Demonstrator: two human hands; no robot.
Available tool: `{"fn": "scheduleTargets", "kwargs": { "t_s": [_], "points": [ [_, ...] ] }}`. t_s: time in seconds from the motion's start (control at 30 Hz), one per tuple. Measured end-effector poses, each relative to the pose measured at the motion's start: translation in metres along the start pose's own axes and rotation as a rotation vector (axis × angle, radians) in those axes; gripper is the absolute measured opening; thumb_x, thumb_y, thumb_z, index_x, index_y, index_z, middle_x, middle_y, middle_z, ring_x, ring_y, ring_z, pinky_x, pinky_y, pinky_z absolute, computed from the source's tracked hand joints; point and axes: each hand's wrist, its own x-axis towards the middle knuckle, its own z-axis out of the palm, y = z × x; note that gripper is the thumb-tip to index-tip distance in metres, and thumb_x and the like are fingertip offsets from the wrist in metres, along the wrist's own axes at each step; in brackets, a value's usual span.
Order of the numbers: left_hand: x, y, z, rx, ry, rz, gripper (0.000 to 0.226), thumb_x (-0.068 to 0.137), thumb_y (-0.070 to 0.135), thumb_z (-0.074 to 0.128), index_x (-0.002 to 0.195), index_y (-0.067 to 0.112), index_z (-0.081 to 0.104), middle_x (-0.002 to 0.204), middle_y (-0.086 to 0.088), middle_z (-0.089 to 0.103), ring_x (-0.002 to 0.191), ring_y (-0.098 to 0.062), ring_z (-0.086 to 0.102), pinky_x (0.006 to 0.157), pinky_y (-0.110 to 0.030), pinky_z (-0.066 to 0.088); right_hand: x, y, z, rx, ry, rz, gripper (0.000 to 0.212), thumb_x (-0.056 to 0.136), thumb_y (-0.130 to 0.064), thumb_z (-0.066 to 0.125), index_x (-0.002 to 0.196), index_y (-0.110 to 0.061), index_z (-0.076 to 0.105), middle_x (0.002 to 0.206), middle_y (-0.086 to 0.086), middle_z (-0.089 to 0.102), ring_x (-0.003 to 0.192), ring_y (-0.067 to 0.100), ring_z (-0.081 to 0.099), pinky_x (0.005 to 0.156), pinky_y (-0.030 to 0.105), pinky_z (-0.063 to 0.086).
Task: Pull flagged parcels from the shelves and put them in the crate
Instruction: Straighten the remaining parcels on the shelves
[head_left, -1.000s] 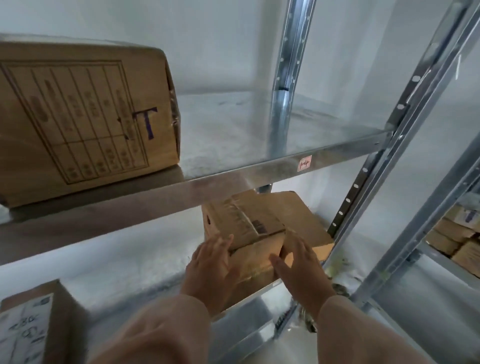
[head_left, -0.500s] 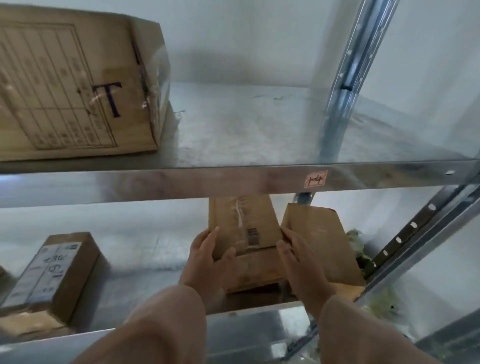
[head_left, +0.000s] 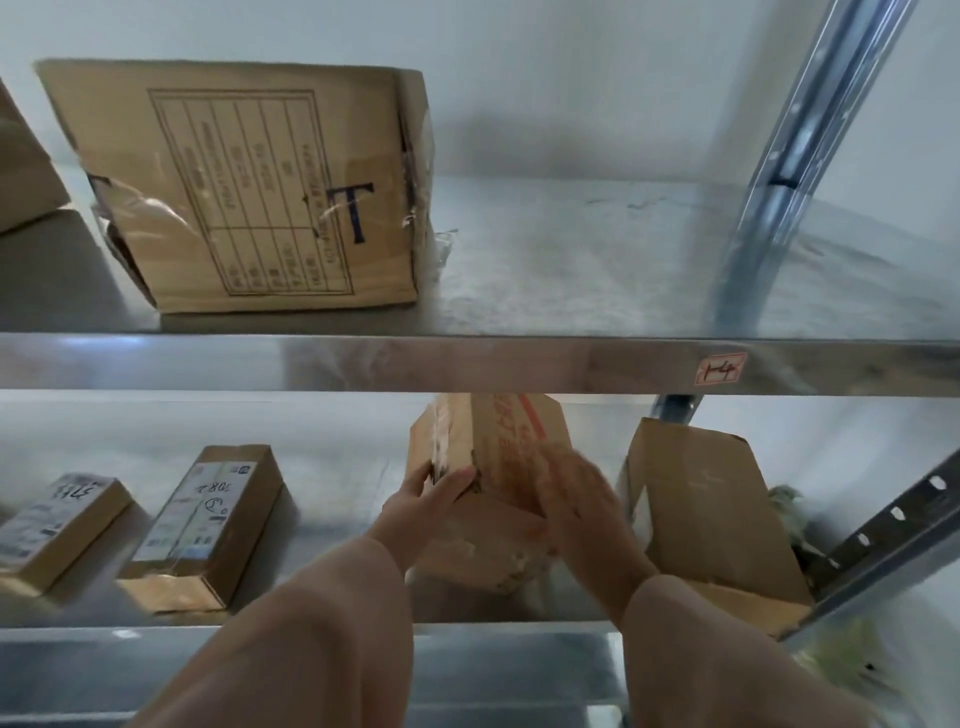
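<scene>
Parcel got tipped up on end at lower centre, left hand gripping its corner, right hand fingers pressed flat on it, so it was mid-pull, not clear of the lower shelf yet.

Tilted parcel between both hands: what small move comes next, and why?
Probably draw the parcel toward the body, off the lower shelf. The left hand grips one side, the right hand presses the other; it is tipped up, top near the upper shelf.

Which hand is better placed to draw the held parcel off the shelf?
Probably the left hand: its fingers wrap the left edge of the parcel. The right hand is blurred, seemingly flat against it.
</scene>
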Motion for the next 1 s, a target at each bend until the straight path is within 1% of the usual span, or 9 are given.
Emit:
{"fn": "scheduleTargets", "kwargs": {
  "t_s": [0.13, 0.27, 0.4, 0.5, 0.6, 0.73, 0.8, 0.9, 1.0],
  "points": [
    [-0.002, -0.008, -0.009, -0.082, -0.039, 0.052, 0.031, 0.093, 0.046, 0.054, 0.121, 0.035, 0.053, 0.11, 0.001, 0.066, 0.101, -0.021, 0.066, 0.09, -0.04, 0.055, 0.004, 0.013, 0.002, 0.172, -0.028, 0.324, 0.048, 0.081, -0.068, 0.046, 0.12, -0.039, 0.04, 0.119, -0.023, 0.054, 0.104, 0.005, 0.058, 0.089, 0.03, 0.054],
    [-0.004, -0.01, -0.018, -0.041, -0.101, 0.087, 0.048, 0.087, 0.062, 0.052, 0.12, 0.029, 0.06, 0.11, 0.001, 0.069, 0.103, -0.021, 0.065, 0.084, -0.035, 0.056, 0.002, -0.002, 0.01, 0.289, -0.012, 0.336, 0.05, 0.072, -0.059, 0.062, 0.112, -0.037, 0.041, 0.107, -0.021, 0.057, 0.092, 0.005, 0.06, 0.059, 0.01, 0.052],
    [0.005, -0.017, -0.033, -0.046, -0.024, -0.025, 0.03, 0.094, 0.033, 0.055, 0.122, 0.02, 0.058, 0.104, 0.0, 0.069, 0.093, -0.015, 0.065, 0.078, -0.029, 0.054, 0.0, -0.008, 0.023, 0.231, 0.079, 0.28, 0.064, 0.088, -0.042, 0.063, 0.143, -0.03, 0.031, 0.122, -0.015, 0.052, 0.107, 0.009, 0.057, 0.07, 0.011, 0.051],
    [0.004, -0.025, -0.042, -0.149, -0.04, 0.012, 0.034, 0.096, 0.017, 0.054, 0.129, 0.026, 0.047, 0.108, -0.001, 0.067, 0.098, -0.016, 0.065, 0.07, -0.03, 0.058, -0.002, -0.007, 0.032, 0.206, 0.037, 0.257, 0.033, 0.098, -0.045, 0.043, 0.128, -0.034, 0.049, 0.117, -0.018, 0.062, 0.11, 0.008, 0.06, 0.084, 0.021, 0.053],
    [0.006, -0.031, -0.047, -0.105, -0.055, 0.159, 0.053, 0.098, 0.011, 0.051, 0.139, 0.041, 0.035, 0.116, 0.009, 0.059, 0.11, -0.016, 0.06, 0.09, -0.039, 0.056, -0.004, -0.005, 0.036, 0.308, 0.028, 0.317, 0.041, 0.103, -0.042, 0.024, 0.111, -0.03, 0.063, 0.101, -0.008, 0.071, 0.101, 0.011, 0.066, 0.08, 0.025, 0.056],
    [0.006, -0.035, -0.054, -0.15, -0.109, 0.173, 0.049, 0.101, 0.007, 0.04, 0.138, 0.04, 0.041, 0.12, 0.011, 0.056, 0.112, -0.015, 0.057, 0.097, -0.039, 0.052, -0.001, 0.012, 0.039, 0.243, -0.001, 0.505, 0.04, 0.103, -0.035, 0.034, 0.138, -0.018, 0.047, 0.135, 0.001, 0.054, 0.128, 0.023, 0.048, 0.108, 0.04, 0.04],
    [0.007, -0.039, -0.065, -0.276, -0.103, 0.113, 0.042, 0.102, 0.007, 0.038, 0.131, 0.035, 0.05, 0.119, 0.005, 0.058, 0.107, -0.017, 0.059, 0.082, -0.032, 0.058, -0.005, 0.015, 0.043, 0.337, -0.016, 0.59, 0.045, 0.1, -0.036, 0.044, 0.141, -0.019, 0.04, 0.133, -0.002, 0.049, 0.13, 0.025, 0.043, 0.105, 0.041, 0.037],
    [0.007, -0.041, -0.081, -0.357, 0.019, 0.09, 0.031, 0.102, 0.012, 0.041, 0.124, 0.023, 0.061, 0.111, -0.005, 0.063, 0.098, -0.022, 0.063, 0.071, -0.029, 0.056, -0.011, 0.007, 0.053, 0.481, -0.088, 0.647, 0.041, 0.095, -0.041, 0.052, 0.132, -0.023, 0.049, 0.113, -0.005, 0.061, 0.107, 0.018, 0.058, 0.082, 0.038, 0.052],
    [0.009, -0.038, -0.093, 0.094, 0.241, 0.237, 0.033, 0.098, 0.026, 0.05, 0.127, 0.014, 0.062, 0.123, -0.005, 0.055, 0.102, -0.016, 0.056, 0.083, -0.024, 0.047, -0.004, -0.002, 0.062, 0.432, -0.072, 0.563, 0.053, 0.091, -0.041, 0.06, 0.138, -0.023, 0.043, 0.119, 0.001, 0.06, 0.1, 0.017, 0.062, 0.073, 0.031, 0.057]
  ]
}}
